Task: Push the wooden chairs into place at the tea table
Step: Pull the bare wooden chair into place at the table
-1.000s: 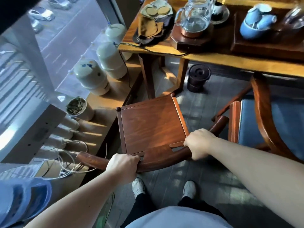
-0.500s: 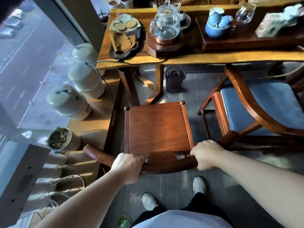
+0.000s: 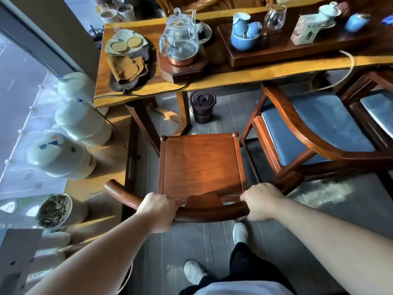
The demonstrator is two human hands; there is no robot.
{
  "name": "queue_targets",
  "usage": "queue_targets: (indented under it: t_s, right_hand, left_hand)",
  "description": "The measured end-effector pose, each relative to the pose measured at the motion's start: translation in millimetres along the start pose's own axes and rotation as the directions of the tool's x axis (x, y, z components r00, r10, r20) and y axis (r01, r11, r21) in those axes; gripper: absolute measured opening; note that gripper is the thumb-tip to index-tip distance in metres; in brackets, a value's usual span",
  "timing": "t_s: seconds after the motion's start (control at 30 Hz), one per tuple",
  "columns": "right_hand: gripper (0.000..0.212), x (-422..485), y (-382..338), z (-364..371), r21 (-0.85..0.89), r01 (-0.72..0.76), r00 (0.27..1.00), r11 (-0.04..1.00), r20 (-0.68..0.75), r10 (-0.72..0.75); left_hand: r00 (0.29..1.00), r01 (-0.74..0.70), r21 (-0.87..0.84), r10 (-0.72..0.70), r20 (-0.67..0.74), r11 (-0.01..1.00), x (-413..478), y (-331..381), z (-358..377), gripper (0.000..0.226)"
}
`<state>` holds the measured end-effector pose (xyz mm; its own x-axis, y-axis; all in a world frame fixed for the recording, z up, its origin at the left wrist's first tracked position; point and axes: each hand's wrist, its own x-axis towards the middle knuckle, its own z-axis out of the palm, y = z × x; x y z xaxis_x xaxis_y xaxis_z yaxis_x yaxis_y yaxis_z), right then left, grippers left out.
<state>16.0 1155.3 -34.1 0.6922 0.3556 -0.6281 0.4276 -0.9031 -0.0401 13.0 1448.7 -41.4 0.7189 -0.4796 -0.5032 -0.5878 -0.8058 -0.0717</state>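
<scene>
A reddish wooden chair (image 3: pixel 202 165) with a bare square seat stands in front of me, its front edge just short of the tea table's (image 3: pixel 244 74) left leg. My left hand (image 3: pixel 158 211) grips the curved back rail left of the centre splat. My right hand (image 3: pixel 262 202) grips the same rail on the right. To the right stands a second wooden chair (image 3: pixel 319 128) with a blue cushion, its front under the table edge. A third cushioned chair (image 3: pixel 378 107) shows at the far right.
A dark lidded bucket (image 3: pixel 202 107) stands on the floor under the table. On top sit a glass kettle (image 3: pixel 179 39), blue cups (image 3: pixel 244 35) and a cloth. Pale ceramic jars (image 3: pixel 61 156) line a low ledge at left. My feet (image 3: pixel 240 232) are behind the chair.
The chair has swung round from its angle to square with the table and moved towards it. I have stepped forward; both hands keep their grip on the back rail.
</scene>
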Motion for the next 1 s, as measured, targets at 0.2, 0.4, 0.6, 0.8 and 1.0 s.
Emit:
queue_targets:
  t_s: [0.2, 0.4, 0.6, 0.8, 1.0]
  right_hand:
    - [0.020, 24.0, 10.3, -10.7, -0.005, 0.029, 1.000, 1.000, 0.002, -0.029]
    - [0.020, 35.3, 63.4, -28.5, -0.048, 0.043, 0.998, 0.998, 0.043, -0.041]
    - [0.019, 42.6, 101.2, -44.2, -0.072, 0.039, 0.998, 0.997, 0.059, -0.035]
    - [0.023, 46.6, 97.9, -37.3, -0.021, -0.002, 0.999, 1.000, 0.049, 0.003]
    - [0.021, 37.1, 107.5, -33.4, -0.012, 0.017, 0.999, 1.000, 0.039, -0.016]
  left_hand:
    - [0.996, 0.090, 0.001, -0.090, 0.020, 0.996, 22.6, -16.4, -14.0, 0.024]
    - [0.990, 0.138, -0.077, -0.137, 0.018, 0.987, 57.3, 4.8, -29.8, 0.022]
    - [0.993, 0.113, -0.077, -0.110, 0.045, 0.991, 87.2, 18.8, -47.7, 0.019]
    - [0.993, 0.112, -0.036, -0.111, 0.025, 0.993, 97.9, 5.1, -50.5, 0.023]
    - [0.995, 0.101, -0.036, -0.100, 0.015, 0.994, 112.2, 7.6, -52.8, 0.023]
